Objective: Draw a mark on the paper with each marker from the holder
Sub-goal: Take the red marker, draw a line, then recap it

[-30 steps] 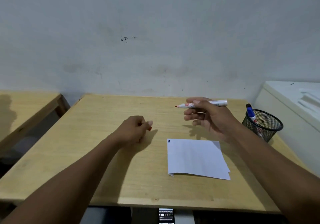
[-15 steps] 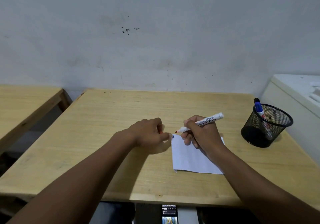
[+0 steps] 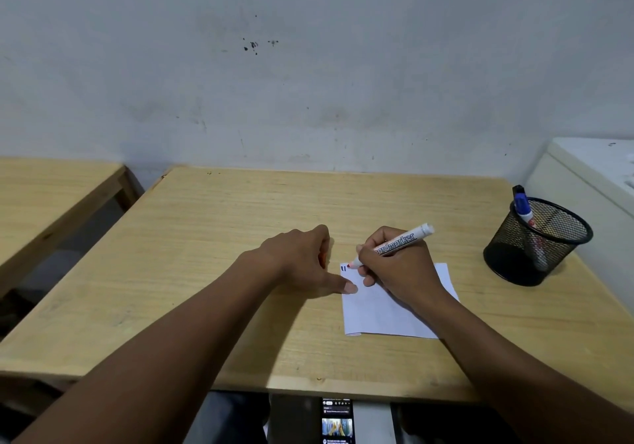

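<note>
A stained pale wall backs a light wooden counter [image 3: 212, 237] that fills the middle of the frame. Right of centre lies a white sheet of paper [image 3: 384, 316], its lower left corner folded, with two short dark strokes at its upper left corner. The right hand [image 3: 394, 265] holds a white marker [image 3: 398, 242] with dark lettering along its barrel — grip pinched round the barrel, red tip down beside the strokes and seemingly touching the paper. The left hand [image 3: 302, 258] rests on the counter just left of the sheet, one fingertip pressing on the paper's left edge, the other fingers curled around something small and red. At the right edge stands a black mesh holder [image 3: 535, 244] — a blue-capped marker [image 3: 523, 205] leans inside it.
</note>
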